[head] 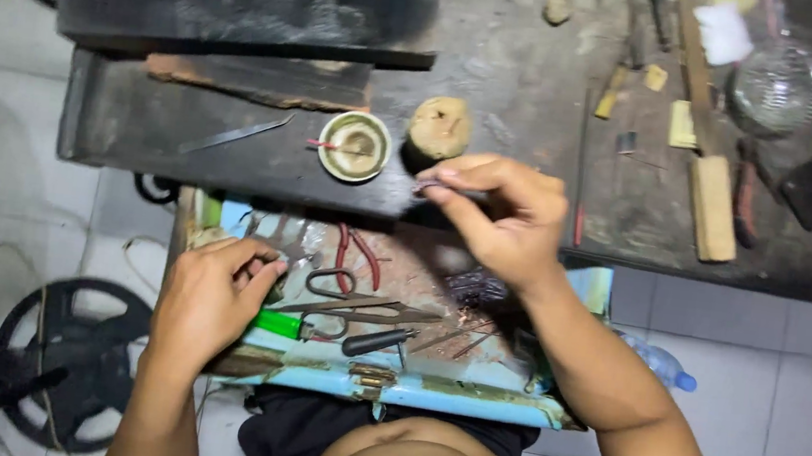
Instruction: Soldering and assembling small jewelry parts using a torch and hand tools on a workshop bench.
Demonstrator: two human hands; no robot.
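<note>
We start at the fingers [445,188] of the right hand [503,218]: thumb and forefinger are pinched tight on a small dark metal piece [427,187], held just over the front edge of the dark bench [185,129]. What the piece is, we cannot tell; it is too small. At 12 o'clock from that pinch, almost touching the knuckles, sits a round tan lump [439,127], and at 10 o'clock from it a small round bowl [354,146] with a thin red stick laid across it.

Down at 8 o'clock, the left hand [207,303] is curled over, fingers bent inward at the left rim of the open tool tray [449,395]. We cannot make out whether it grips anything; the fingertips are tucked under by some pale metal bits. Just at 4 o'clock from that hand lies a green handle [277,323], touching the palm's edge.

Out across the tray we see long dark scissors [358,305] lying flat, red-handled pliers [355,253] above them, a black-handled tool [376,340] below, and a tangle of fine wire [475,288] under the right wrist.

Further out on the bench: a slim metal blade [235,135] at 9 o'clock from the bowl, a wooden stick [708,179] well off at 3 o'clock, and a glass dish [781,86] at 2 o'clock. On the tiled floor, at 3 o'clock from the tray, lies a plastic bottle [661,363].
</note>
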